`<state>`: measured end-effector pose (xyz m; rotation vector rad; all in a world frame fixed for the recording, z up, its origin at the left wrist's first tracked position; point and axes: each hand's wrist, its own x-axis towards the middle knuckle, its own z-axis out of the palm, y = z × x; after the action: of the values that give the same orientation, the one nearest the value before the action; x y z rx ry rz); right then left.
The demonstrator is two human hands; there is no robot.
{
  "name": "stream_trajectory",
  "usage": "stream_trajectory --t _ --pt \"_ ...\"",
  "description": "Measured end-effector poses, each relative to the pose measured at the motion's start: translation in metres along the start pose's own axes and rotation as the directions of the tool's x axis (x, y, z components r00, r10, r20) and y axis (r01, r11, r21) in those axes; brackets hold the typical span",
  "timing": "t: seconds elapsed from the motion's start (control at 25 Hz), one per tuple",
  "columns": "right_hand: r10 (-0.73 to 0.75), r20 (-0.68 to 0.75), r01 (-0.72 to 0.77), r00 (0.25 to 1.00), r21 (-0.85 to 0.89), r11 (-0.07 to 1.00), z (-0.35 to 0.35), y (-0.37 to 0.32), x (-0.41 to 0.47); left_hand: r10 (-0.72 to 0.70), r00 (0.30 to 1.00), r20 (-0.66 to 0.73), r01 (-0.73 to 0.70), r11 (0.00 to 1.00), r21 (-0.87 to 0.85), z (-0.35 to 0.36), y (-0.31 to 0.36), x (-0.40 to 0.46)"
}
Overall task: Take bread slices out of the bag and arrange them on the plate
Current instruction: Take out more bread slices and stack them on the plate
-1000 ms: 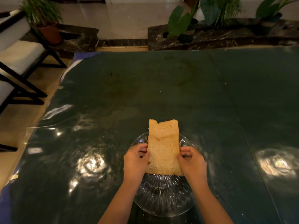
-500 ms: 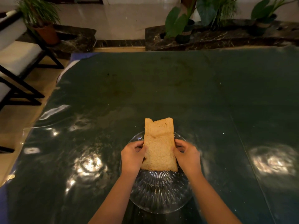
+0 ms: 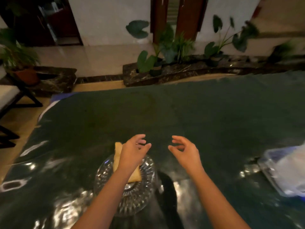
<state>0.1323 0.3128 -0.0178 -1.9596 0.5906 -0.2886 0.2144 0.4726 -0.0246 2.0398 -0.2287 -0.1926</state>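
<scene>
In the head view, 1 slice of bread [image 3: 117,157] is seen lying on the clear ribbed glass plate [image 3: 105,177], which rests on the dark green table [image 3: 181,116] near its close edge. The far end of the slice projects past the plate's far rim; its near corner is visible at the plate's centre, and the middle portion is covered by the left forearm. The left hand [image 3: 133,152] is held above the slice with the fingers [image 3: 142,141] spread and loosely curled, nothing being gripped; whether the wrist touches the bread cannot be determined. The right hand [image 3: 185,152] is raised over bare table to the right of the plate, well clear of it, with thumb and fingers parted in a loose curl and nothing held. A clear plastic bag [image 3: 287,169], showing blue print, is noted at the right edge of the frame, lying on the table and well apart from both hands; it is blurred, and its contents cannot be made out. Bright light reflections are recorded on the glossy table surface around the plate. Beyond the far table edge, potted plants [image 3: 165,52] are lined along a dark marble ledge [image 3: 181,71]. A further plant in a terracotta pot [image 3: 27,75] is observed at the left, beside a dark-framed seat with a pale cushion [image 3: 7,95].
</scene>
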Motion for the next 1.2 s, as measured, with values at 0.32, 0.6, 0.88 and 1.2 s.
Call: stream_trajectory --t 0.32,0.6,0.88,1.2 --pt "-0.183 -0.208 0.180 0.961 -0.034 0.983 -0.245 -0.003 -0.054 0.323 0.937 0.133 -0.333 0.941 0.065 0.135 0.196 -0.085" --pt "-0.207 -0.247 0.202 0.947 -0.045 0.978 -0.391 0.047 -0.092 0.384 0.901 0.202 -0.411 0.905 0.113 0.242 0.279 -0.165" --pt "-0.227 -0.187 0.217 0.956 -0.073 0.973 -0.453 0.082 -0.057 0.376 0.903 0.209 -0.407 0.903 0.133 0.312 0.308 -0.159" --pt "-0.234 -0.085 0.226 0.969 -0.094 0.970 -0.498 0.130 0.005 0.285 0.931 0.230 -0.331 0.923 0.195 0.386 0.320 -0.112"
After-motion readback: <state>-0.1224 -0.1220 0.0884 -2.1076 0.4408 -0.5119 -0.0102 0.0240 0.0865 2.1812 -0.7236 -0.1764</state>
